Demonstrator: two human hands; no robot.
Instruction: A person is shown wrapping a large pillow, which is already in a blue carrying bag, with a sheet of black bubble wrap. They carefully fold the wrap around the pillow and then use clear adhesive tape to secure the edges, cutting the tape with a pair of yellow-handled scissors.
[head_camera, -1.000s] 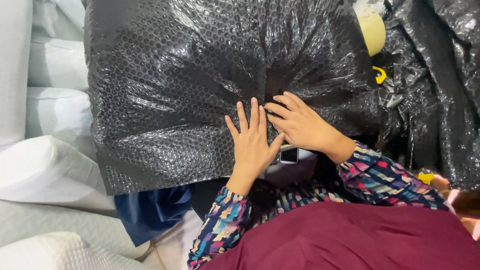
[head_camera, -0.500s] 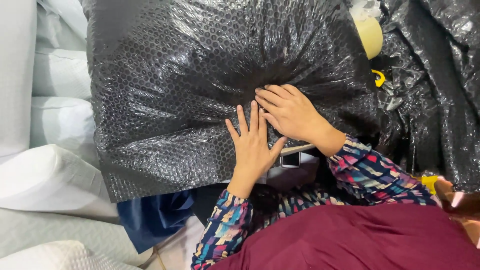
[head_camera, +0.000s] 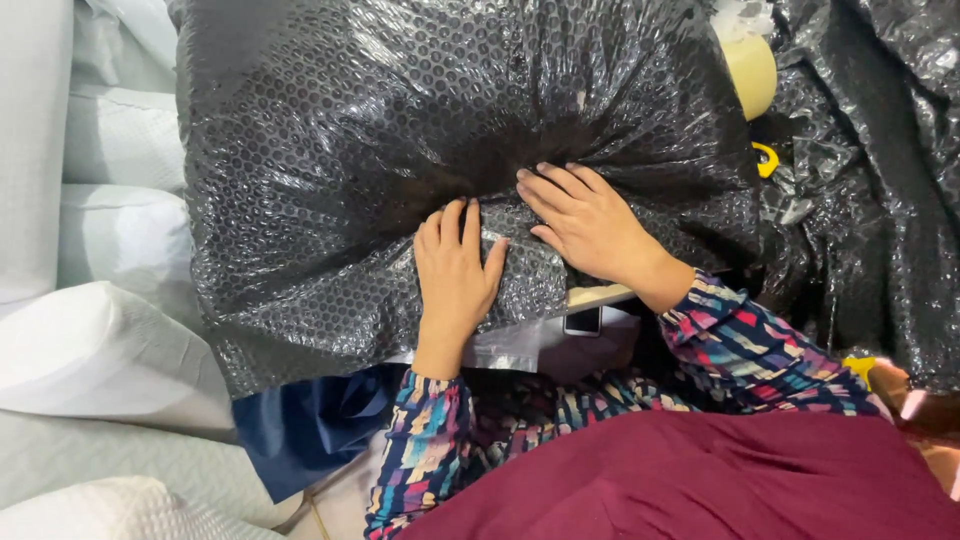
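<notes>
A large bundle wrapped in black bubble wrap (head_camera: 330, 150) fills the upper middle of the head view, its wrap gathered into folds at the centre. My left hand (head_camera: 455, 270) lies flat on the wrap just below the gathered folds, fingers together and pointing up. My right hand (head_camera: 590, 222) presses on the wrap beside it, fingers spread toward the gathered centre. Both arms wear patterned multicolour sleeves.
White foam rolls and sheets (head_camera: 90, 340) are stacked at the left. More black bubble wrap (head_camera: 880, 180) is heaped at the right. A roll of tape (head_camera: 752, 70) and a yellow hook (head_camera: 768, 158) sit at the upper right. Dark blue fabric (head_camera: 300, 430) pokes out under the bundle. A phone (head_camera: 582, 321) lies below my right wrist.
Both hands have slid a little upward on the wrap toward the gathered folds. My left fingers have closed together.
</notes>
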